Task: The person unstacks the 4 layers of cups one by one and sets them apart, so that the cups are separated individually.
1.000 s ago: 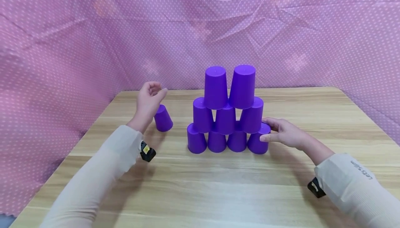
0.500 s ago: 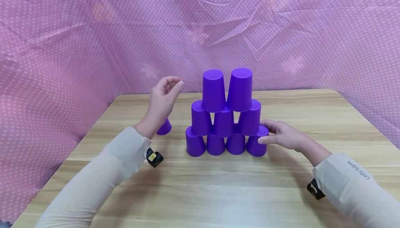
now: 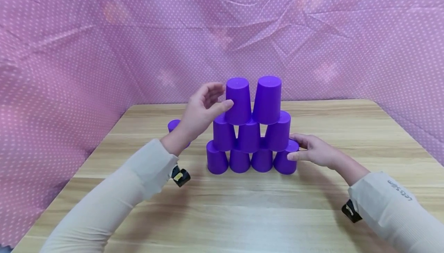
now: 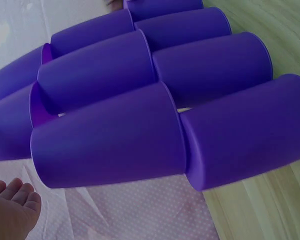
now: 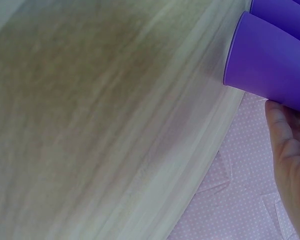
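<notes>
Purple upside-down cups form a stepped pyramid: several in the bottom row, three in the middle, two on top. My left hand (image 3: 202, 110) is beside the top-left cup (image 3: 240, 108), thumb tip overlapping its side in the head view, fingers loosely bent. The left wrist view has that hand (image 4: 12, 210) low at the left, apart from the cups. At the other end, my right hand (image 3: 316, 150) holds the bottom-right cup (image 3: 285, 165), thumb in front and fingers behind. In the right wrist view its fingers (image 5: 277, 117) touch that cup (image 5: 270, 60).
A single purple cup (image 3: 173, 125) stands to the left of the pyramid, partly hidden behind my left wrist. The wooden table (image 3: 243, 210) ends at a pink dotted cloth (image 3: 194, 44) hung behind and at both sides. Small black devices sit under both wrists.
My left hand has moved right, away from the lone cup and over to the top-left cup of the pyramid. The right hand stays at the bottom-right cup.
</notes>
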The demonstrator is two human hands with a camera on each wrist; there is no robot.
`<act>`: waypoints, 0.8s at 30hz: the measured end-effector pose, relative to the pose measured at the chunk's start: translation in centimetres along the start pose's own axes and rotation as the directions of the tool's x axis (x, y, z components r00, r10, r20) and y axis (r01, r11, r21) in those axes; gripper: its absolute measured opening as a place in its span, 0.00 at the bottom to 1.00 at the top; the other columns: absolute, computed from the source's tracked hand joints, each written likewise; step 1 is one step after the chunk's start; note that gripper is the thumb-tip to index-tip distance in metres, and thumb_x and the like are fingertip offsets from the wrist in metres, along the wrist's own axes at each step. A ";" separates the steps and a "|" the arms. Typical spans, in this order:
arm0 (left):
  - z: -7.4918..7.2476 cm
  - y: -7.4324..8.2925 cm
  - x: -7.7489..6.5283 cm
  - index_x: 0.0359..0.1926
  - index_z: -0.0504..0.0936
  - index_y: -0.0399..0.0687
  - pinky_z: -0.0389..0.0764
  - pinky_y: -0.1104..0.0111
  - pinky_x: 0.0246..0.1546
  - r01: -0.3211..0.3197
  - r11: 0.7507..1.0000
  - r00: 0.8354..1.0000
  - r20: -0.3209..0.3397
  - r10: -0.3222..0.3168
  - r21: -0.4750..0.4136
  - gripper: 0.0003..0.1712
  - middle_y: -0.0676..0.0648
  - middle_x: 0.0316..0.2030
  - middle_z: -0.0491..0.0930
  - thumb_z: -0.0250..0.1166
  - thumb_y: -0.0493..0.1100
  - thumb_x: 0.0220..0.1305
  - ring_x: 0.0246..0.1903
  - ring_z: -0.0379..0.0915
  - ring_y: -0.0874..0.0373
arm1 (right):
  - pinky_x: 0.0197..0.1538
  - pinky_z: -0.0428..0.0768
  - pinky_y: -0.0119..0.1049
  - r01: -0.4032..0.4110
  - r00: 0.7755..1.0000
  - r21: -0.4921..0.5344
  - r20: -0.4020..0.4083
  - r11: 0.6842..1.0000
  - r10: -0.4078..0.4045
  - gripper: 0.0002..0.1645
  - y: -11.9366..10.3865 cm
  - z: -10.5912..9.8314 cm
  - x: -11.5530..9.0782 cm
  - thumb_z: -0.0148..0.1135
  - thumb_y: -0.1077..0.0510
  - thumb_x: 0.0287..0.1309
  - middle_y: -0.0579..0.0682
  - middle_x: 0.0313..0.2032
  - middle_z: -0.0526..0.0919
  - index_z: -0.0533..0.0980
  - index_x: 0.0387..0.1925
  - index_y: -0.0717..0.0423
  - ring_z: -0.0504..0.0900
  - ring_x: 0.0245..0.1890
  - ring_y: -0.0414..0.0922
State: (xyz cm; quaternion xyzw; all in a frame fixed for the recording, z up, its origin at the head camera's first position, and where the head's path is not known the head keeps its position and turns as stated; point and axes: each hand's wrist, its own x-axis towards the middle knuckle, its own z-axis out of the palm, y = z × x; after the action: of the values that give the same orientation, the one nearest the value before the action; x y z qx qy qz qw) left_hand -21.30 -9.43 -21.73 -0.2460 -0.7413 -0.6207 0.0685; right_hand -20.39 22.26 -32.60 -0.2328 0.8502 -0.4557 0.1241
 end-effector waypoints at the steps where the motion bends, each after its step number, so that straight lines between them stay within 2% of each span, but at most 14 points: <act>1: 0.2 0.1 0.1 0.58 0.66 0.36 0.68 0.68 0.61 0.007 1.000 1.000 0.012 -0.007 -0.003 0.29 0.42 0.56 0.72 0.64 0.36 0.57 0.58 0.67 0.55 | 0.52 0.76 0.32 0.001 1.000 -0.002 -0.001 1.000 -0.001 0.34 0.0 0.0 0.0 0.61 0.55 0.57 0.60 0.51 0.77 0.63 0.61 0.68 0.76 0.51 0.43; 4: 0.5 0.1 0.2 0.58 0.67 0.39 0.68 0.65 0.61 0.019 1.000 0.999 0.035 -0.020 0.009 0.30 0.43 0.55 0.73 0.66 0.37 0.55 0.56 0.69 0.56 | 0.51 0.76 0.30 0.003 1.000 0.001 -0.004 1.000 -0.003 0.34 0.1 -0.1 0.0 0.62 0.56 0.57 0.60 0.51 0.77 0.63 0.61 0.68 0.76 0.50 0.41; 14: 1.4 -0.3 0.5 0.60 0.66 0.44 0.73 0.67 0.56 0.037 0.996 0.995 0.084 -0.044 0.080 0.36 0.44 0.50 0.75 0.71 0.38 0.50 0.51 0.73 0.55 | 0.51 0.76 0.31 0.009 1.000 0.007 0.001 1.000 -0.009 0.33 0.1 0.0 0.1 0.61 0.56 0.57 0.60 0.51 0.77 0.63 0.60 0.68 0.76 0.50 0.43; 24: 1.6 -0.4 0.4 0.58 0.68 0.44 0.77 0.66 0.51 0.056 0.986 0.995 0.074 -0.068 0.157 0.34 0.45 0.47 0.77 0.71 0.40 0.51 0.46 0.76 0.54 | 0.52 0.76 0.31 0.008 1.000 0.019 0.012 1.000 -0.008 0.33 0.0 0.0 0.2 0.61 0.56 0.57 0.60 0.51 0.77 0.63 0.60 0.68 0.76 0.51 0.47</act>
State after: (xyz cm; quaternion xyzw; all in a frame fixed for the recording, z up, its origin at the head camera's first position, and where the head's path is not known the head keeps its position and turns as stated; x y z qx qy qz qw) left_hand -21.56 -7.83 -22.27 -0.2411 -0.7967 -0.5529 0.0389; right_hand -20.51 22.14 -32.59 -0.2379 0.8440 -0.4629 0.1296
